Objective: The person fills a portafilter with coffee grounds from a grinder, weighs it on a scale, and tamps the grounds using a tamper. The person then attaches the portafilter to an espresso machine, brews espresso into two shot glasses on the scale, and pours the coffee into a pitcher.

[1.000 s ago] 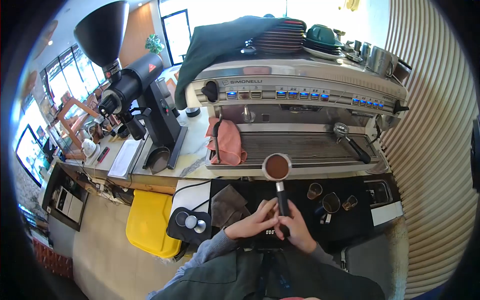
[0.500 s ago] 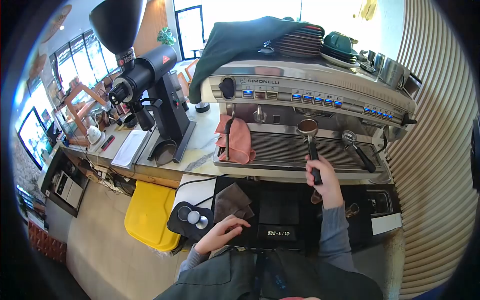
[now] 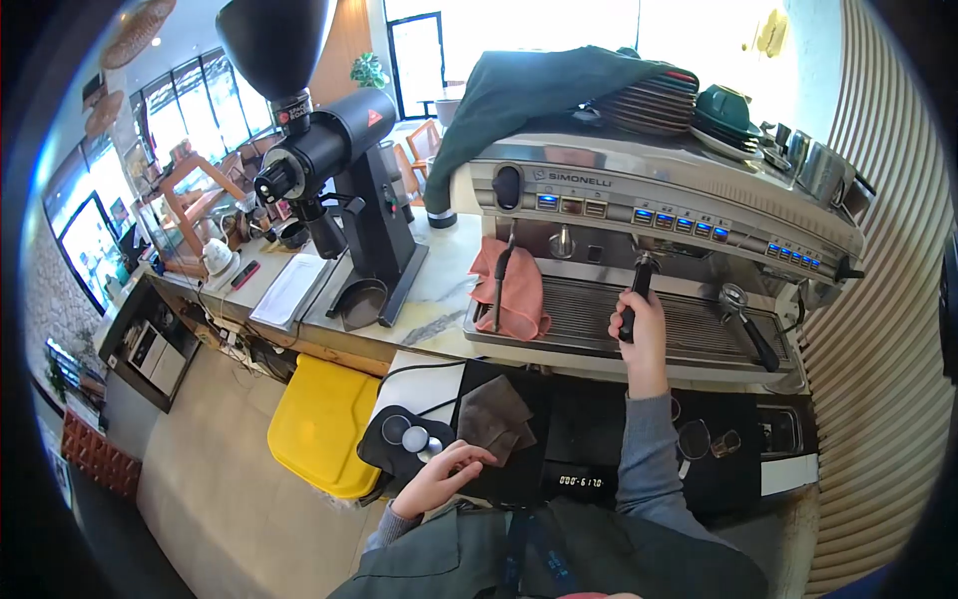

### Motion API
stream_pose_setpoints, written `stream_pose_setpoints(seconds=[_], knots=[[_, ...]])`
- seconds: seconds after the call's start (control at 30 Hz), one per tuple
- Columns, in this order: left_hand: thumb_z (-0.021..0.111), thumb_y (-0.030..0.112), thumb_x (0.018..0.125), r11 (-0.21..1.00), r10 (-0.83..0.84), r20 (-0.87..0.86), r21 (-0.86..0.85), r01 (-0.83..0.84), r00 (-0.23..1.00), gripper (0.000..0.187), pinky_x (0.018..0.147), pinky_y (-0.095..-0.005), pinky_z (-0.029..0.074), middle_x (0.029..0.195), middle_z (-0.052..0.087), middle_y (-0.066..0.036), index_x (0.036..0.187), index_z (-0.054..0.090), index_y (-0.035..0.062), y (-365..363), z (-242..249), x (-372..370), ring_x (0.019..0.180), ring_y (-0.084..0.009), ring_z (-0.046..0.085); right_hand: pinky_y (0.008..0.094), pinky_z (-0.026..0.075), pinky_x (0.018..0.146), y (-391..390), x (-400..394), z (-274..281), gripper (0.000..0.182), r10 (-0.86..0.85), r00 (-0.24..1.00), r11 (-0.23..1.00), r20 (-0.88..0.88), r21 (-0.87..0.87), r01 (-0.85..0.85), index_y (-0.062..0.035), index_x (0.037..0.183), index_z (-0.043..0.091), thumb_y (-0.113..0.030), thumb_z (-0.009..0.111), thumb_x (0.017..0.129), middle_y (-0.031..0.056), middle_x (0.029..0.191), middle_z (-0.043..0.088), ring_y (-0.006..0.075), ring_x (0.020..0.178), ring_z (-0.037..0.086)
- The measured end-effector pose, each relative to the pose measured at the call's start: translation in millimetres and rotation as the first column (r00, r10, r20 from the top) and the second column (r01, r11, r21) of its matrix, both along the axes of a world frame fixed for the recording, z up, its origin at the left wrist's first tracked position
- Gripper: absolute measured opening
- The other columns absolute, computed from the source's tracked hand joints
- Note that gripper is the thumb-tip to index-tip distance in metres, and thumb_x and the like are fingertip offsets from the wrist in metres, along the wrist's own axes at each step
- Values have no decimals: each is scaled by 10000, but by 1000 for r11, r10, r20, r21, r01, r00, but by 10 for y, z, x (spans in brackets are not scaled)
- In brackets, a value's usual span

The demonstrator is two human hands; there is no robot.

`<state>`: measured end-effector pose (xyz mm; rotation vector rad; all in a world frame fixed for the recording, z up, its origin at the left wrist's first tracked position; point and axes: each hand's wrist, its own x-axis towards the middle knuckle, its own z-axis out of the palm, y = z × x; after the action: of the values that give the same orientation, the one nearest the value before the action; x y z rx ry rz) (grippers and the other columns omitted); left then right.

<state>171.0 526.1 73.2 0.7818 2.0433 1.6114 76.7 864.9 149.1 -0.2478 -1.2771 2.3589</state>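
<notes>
My right hand (image 3: 642, 329) is wrapped round the black handle of a portafilter (image 3: 645, 275). The handle points up toward the espresso machine (image 3: 639, 185), and the basket end is under its front panel at the group head, mostly hidden. Low on the counter, my left hand (image 3: 444, 481) has its fingers loosely stretched out and holds nothing. Its fingertips are by a folded brown cloth (image 3: 496, 419), just right of a tamper (image 3: 427, 447) on a black mat. A black scale (image 3: 579, 481) with a lit display lies between my two arms.
A second portafilter (image 3: 750, 329) rests on the drip tray (image 3: 689, 324). A pink cloth (image 3: 514, 299) hangs by the steam wand. A black grinder (image 3: 374, 210) stands at left, above a yellow bin lid (image 3: 324, 427). Small glasses (image 3: 726, 443) sit right of my forearm.
My right hand has lifted the portafilter, filled with ground coffee, from over the drip tray up to the group head. My left hand stays near the brown cloth. The camera view has shifted.
</notes>
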Motion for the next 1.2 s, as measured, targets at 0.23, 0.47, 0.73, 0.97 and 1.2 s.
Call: stream_pose_setpoints(seconds=[0.23,0.47,0.73,0.97,1.2], knots=[[478,182,993,998,-47,-68,-42,44,997,235,793,-247,420,971,501,-33,1154,586,48,-113,57,-78,876,-115,540,315,393,373,-462,-350,-120,178,-244,960,970,-136,-53,238,-41,934,434,-53,571,821,69,686,488,172,447,489],[485,191,992,998,-32,7,-58,32,999,238,800,-232,425,993,507,-30,1163,584,59,-252,-62,-139,879,-101,543,325,402,371,-661,-686,-30,291,-402,891,916,-213,-108,388,-32,1052,346,-10,534,831,87,702,484,183,440,484],[487,189,991,992,-104,18,-67,105,994,243,807,-246,429,1011,516,-31,1174,584,63,-144,-4,-176,898,-109,541,297,367,410,-654,-426,180,183,-327,927,938,-181,-185,295,-63,938,440,-50,584,826,53,714,483,150,522,494],[562,114,928,978,-206,-243,-14,209,948,132,799,-309,464,918,603,-94,1012,627,36,476,253,-270,876,-236,591,256,337,402,-138,107,243,125,-21,995,993,-94,-115,10,-55,881,479,-101,595,867,38,707,473,123,513,462],[629,122,859,994,-106,-640,-39,105,761,168,736,-366,484,897,588,-108,1003,590,45,1667,871,-539,825,-292,594,243,333,406,311,356,358,144,317,946,947,61,-75,-312,-65,927,472,-108,602,884,22,709,471,105,529,463]])
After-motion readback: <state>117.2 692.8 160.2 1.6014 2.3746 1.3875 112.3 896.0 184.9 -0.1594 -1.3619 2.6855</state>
